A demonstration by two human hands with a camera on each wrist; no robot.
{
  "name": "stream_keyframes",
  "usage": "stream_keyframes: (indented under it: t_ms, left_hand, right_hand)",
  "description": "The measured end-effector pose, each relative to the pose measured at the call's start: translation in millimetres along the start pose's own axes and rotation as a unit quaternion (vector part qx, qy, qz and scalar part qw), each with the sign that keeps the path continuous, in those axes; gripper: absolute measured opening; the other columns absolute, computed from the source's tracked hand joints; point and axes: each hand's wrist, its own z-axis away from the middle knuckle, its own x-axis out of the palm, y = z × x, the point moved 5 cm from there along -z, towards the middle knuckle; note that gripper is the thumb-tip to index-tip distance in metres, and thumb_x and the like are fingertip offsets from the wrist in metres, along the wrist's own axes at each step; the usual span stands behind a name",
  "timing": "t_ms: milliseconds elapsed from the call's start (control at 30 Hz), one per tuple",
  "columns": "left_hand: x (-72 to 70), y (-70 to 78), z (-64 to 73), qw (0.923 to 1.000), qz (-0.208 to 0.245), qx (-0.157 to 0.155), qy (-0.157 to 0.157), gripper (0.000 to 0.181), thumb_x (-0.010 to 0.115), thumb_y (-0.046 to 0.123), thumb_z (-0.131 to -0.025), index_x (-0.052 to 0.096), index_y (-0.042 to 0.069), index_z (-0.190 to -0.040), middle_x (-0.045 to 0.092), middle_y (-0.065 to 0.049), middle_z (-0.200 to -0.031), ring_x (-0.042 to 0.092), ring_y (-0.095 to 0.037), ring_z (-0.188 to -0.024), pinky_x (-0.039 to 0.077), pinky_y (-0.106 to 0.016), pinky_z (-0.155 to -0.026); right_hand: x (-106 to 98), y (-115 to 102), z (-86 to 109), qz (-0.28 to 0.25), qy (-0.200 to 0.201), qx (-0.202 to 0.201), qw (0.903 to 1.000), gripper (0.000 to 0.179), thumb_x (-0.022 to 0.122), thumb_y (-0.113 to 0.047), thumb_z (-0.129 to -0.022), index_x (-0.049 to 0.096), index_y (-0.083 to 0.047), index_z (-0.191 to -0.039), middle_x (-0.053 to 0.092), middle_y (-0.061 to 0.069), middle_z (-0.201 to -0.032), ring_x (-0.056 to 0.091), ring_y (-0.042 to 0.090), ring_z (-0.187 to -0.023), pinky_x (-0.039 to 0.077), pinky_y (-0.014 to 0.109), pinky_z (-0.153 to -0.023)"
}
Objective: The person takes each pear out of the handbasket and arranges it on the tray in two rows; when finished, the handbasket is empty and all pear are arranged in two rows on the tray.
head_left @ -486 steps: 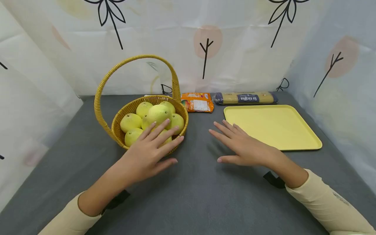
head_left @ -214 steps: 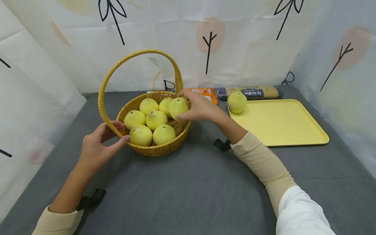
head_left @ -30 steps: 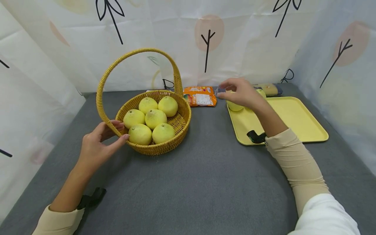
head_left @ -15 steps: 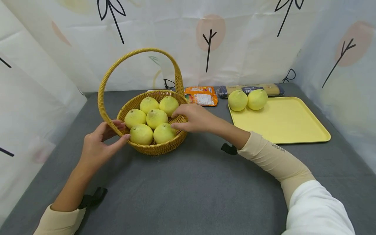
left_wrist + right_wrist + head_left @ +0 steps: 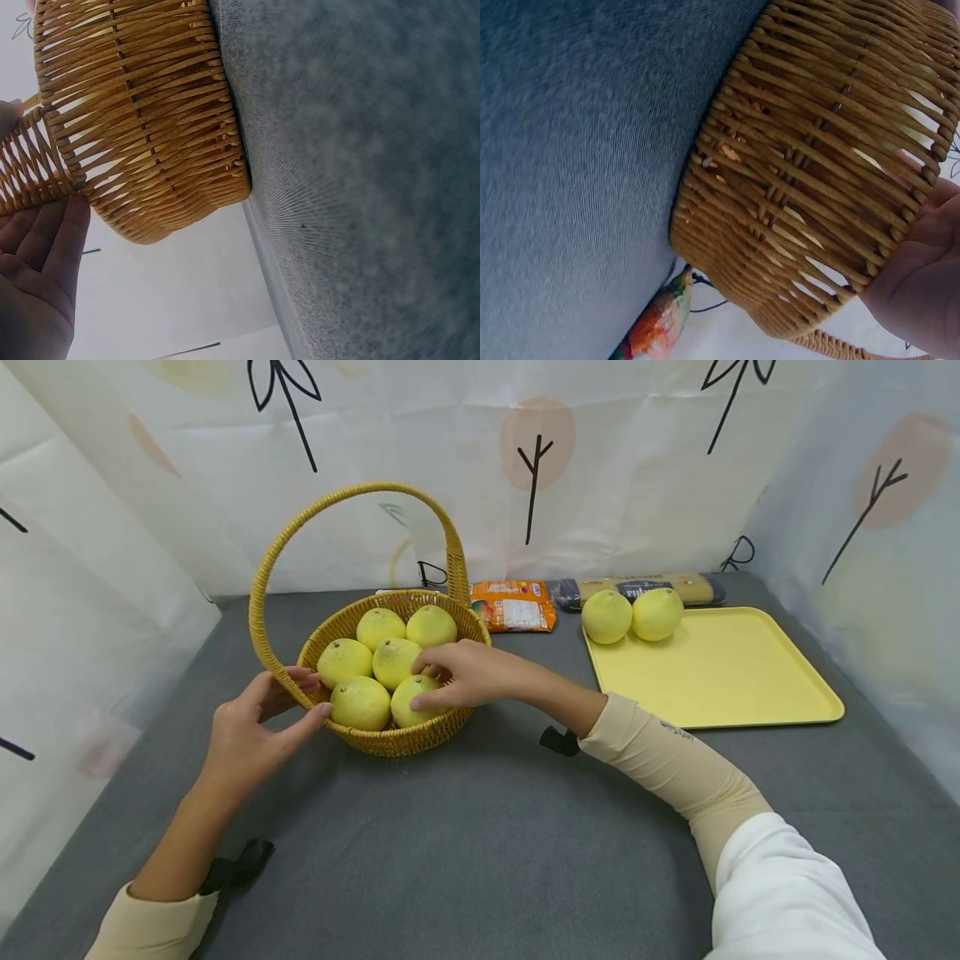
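A yellow wicker basket (image 5: pixel 397 745) with a tall arched handle stands left of centre and holds several yellow-green grapefruits, such as the one at its left (image 5: pixel 344 660). My left hand (image 5: pixel 251 727) grips the basket's left side where the handle meets the rim; the left wrist view shows fingers under that woven part. My right hand (image 5: pixel 480 675) reaches over the right rim, thumb and fingers curled round the front-right grapefruit (image 5: pixel 405 703), partly covering it. In the right wrist view the basket wall hides the fingertips. Two more grapefruits (image 5: pixel 632 616) sit at the tray's back-left corner.
A yellow rectangular tray (image 5: pixel 735 677) lies at the right of the grey table (image 5: pixel 480 843). Behind stand an orange packet (image 5: pixel 516 606) and a long pasta pack (image 5: pixel 693 587), partly hidden by the two fruits. Patterned white cloth (image 5: pixel 630 485) encloses the back and sides.
A second grapefruit came from the basket to the tray. The right hand left the tray, returned to the basket, and moved left onto the front-right grapefruit. The left hand stays at the basket.
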Motion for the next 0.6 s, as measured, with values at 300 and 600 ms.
stream_keyframes:
  t_ms: [300, 600]
  left_hand:
    - [0.1, -1.0, 0.0, 1.0, 0.003, -0.005, 0.0, 0.053, 0.086, -0.01, -0.072, 0.063, -0.001, -0.119, 0.071, -0.01, -0.11, 0.065, 0.001, -0.1, 0.05, -0.009, -0.086]
    - [0.0, 0.7, 0.0, 0.9999, 0.006, -0.008, -0.002, 0.052, 0.086, -0.008, -0.073, 0.063, 0.0, -0.12, 0.071, -0.009, -0.11, 0.065, 0.0, -0.101, 0.05, -0.01, -0.086]
  right_hand:
    - [3.4, -0.8, -1.5, -0.013, 0.013, -0.005, 0.9998, 0.047, 0.07, -0.039, -0.095, 0.06, -0.013, -0.133, 0.065, 0.006, -0.127, 0.061, 0.013, -0.111, 0.05, 0.029, -0.093]
    - [-0.9, 2.3, 1.7, -0.053, 0.048, -0.007, 0.9974, 0.048, 0.072, -0.038, -0.093, 0.062, -0.012, -0.132, 0.066, 0.006, -0.126, 0.063, 0.015, -0.111, 0.052, 0.029, -0.093]
